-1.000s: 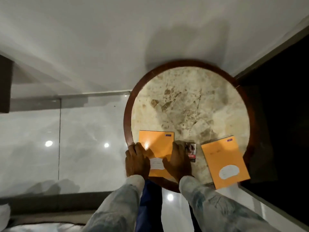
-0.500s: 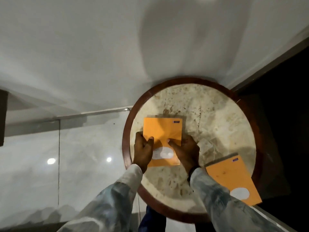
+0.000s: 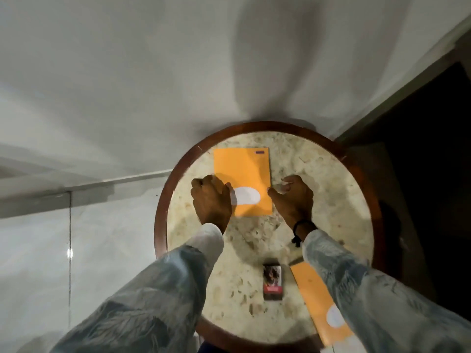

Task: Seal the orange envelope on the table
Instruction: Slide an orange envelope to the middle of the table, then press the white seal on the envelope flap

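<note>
The orange envelope (image 3: 242,174) lies flat on the far half of the round table (image 3: 318,200), long side running away from the person, with a white oval patch near its near end and a small dark mark at its far right corner. The left hand (image 3: 210,200) rests palm down on the envelope's near left edge, its fingers (image 3: 224,192) lying loosely flat over the paper and the rim of the white oval; it pins the sheet but grips nothing. The right hand (image 3: 293,197) sits just beside the near right edge, fingers curled and partly open, thumb tip at the paper's border, holding nothing that can be made out. No flap shows from here, so whether the closure is on the underside cannot be told. To do this step well, the pinning hand should likely keep the envelope from sliding on the smooth top while the other finds the flap, folds it along its crease and presses from the middle outward so no ripple is trapped. The paper looks thin, matte and stiff enough to hold a crease; the table is polished, mottled beige stone inside a dark wooden rim. Near the person lie a second orange envelope (image 3: 318,296), partly under the right sleeve, and a small dark printed box (image 3: 272,281).
</note>
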